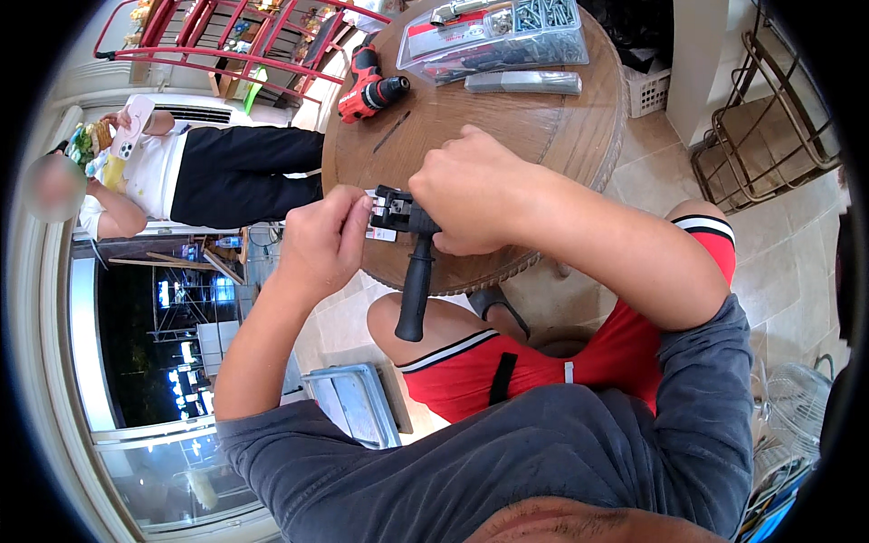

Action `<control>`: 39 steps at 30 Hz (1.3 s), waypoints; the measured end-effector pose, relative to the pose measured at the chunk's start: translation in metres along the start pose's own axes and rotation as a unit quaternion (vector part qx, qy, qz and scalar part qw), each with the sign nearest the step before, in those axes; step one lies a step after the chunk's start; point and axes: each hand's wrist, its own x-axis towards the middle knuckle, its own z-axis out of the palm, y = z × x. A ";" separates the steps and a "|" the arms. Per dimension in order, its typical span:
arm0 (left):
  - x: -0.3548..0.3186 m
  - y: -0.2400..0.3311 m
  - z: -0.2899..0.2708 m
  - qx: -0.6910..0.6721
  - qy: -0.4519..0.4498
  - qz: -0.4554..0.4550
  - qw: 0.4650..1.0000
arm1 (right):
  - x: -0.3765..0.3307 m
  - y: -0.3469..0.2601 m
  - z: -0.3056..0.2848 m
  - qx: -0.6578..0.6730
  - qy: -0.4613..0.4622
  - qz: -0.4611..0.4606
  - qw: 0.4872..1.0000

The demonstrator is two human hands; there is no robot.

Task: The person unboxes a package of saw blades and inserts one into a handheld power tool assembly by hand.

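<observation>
My right hand (472, 192) is closed around the upper part of a black hand tool (415, 285) whose long grip hangs down over the table's near edge. My left hand (324, 237) pinches the tool's black head (391, 210) and a small white piece at its left side. Both hands meet just above the front edge of the round wooden table (507, 127). What sits inside the tool's head is hidden by my fingers.
A red and black cordless drill (368, 88), a thin dark bit (392, 131), a clear case of screws and bits (493, 36) and a grey flat bar (523, 82) lie on the table. A seated person (181, 176) holding a pink phone is at left. Metal racks stand at right.
</observation>
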 end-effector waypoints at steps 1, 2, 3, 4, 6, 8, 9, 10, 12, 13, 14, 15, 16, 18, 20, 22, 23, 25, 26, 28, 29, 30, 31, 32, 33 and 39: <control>-0.002 0.005 -0.001 -0.038 -0.016 -0.064 0.997 | 0.000 0.000 0.000 0.003 -0.002 0.001 1.000; -0.006 0.008 0.003 -0.044 -0.023 -0.086 0.995 | 0.000 0.000 0.000 0.005 -0.003 0.000 1.000; -0.008 0.007 0.008 -0.036 -0.011 -0.064 0.997 | 0.000 -0.001 -0.001 0.006 -0.004 0.000 1.000; -0.010 0.005 0.012 -0.028 0.001 -0.042 0.999 | 0.000 -0.002 -0.001 0.005 0.003 -0.004 1.000; -0.012 0.001 0.022 -0.024 0.009 -0.019 0.999 | 0.000 -0.001 0.002 0.004 0.012 -0.004 1.000; -0.016 -0.001 0.028 -0.034 0.005 -0.029 0.999 | 0.001 -0.002 0.005 0.001 0.012 -0.005 1.000; -0.017 -0.002 0.030 -0.038 0.002 -0.034 0.999 | 0.002 -0.002 0.005 0.000 0.012 -0.005 1.000; -0.017 -0.001 0.030 -0.036 0.005 -0.034 0.999 | 0.001 -0.002 0.005 -0.001 0.015 -0.006 1.000; -0.016 0.001 0.030 -0.034 0.011 -0.033 0.999 | 0.001 -0.003 0.005 -0.002 0.019 -0.006 1.000; -0.015 0.004 0.030 -0.035 0.009 -0.058 0.998 | 0.001 -0.003 0.005 -0.002 0.019 -0.006 1.000; -0.014 0.010 0.030 -0.036 0.006 -0.083 0.996 | 0.001 -0.003 0.005 -0.003 0.020 -0.007 1.000; -0.013 0.013 0.030 -0.037 0.004 -0.108 0.993 | 0.000 -0.003 0.005 -0.004 0.020 -0.007 1.000; -0.013 0.015 0.031 -0.043 0.005 -0.124 0.991 | 0.000 -0.003 0.005 -0.003 0.023 -0.007 1.000; -0.013 0.018 0.032 -0.052 0.006 -0.156 0.986 | -0.001 -0.005 0.005 0.000 0.029 -0.008 1.000; -0.015 0.021 0.032 -0.052 0.011 -0.168 0.984 | 0.000 -0.006 0.005 0.004 0.025 -0.008 1.000; -0.017 0.024 0.034 -0.057 0.014 -0.184 0.981 | 0.000 -0.006 0.006 0.003 0.023 -0.008 1.000; -0.018 0.025 0.035 -0.060 0.015 -0.195 0.979 | 0.001 -0.008 0.008 0.002 0.023 -0.011 1.000; -0.017 0.027 0.034 -0.042 0.010 -0.189 0.981 | 0.000 -0.009 0.009 -0.002 0.024 -0.014 1.000; -0.014 0.030 0.032 -0.020 0.005 -0.173 0.985 | -0.001 -0.011 0.008 -0.005 0.024 -0.016 1.000; -0.008 0.032 0.027 -0.017 -0.005 -0.173 0.985 | -0.002 -0.016 0.010 -0.002 0.031 -0.010 0.999; -0.004 0.032 0.026 -0.037 -0.010 -0.188 0.981 | -0.003 -0.019 0.013 0.003 0.035 0.000 0.999; -0.004 0.031 0.026 -0.057 -0.016 -0.203 0.977 | -0.003 -0.023 0.017 0.007 0.040 0.010 0.999; -0.007 0.032 0.026 -0.044 -0.011 -0.193 0.980 | -0.003 -0.028 0.021 0.015 0.048 0.013 0.999; -0.010 0.032 0.027 -0.030 -0.008 -0.181 0.983 | -0.003 -0.033 0.026 0.025 0.056 0.018 0.998; -0.012 0.034 0.027 -0.016 -0.006 -0.170 0.985 | -0.003 -0.037 0.030 0.034 0.064 0.023 0.997; -0.021 0.028 0.035 -0.044 0.010 -0.186 0.982 | -0.003 -0.045 0.039 0.044 0.079 0.039 0.995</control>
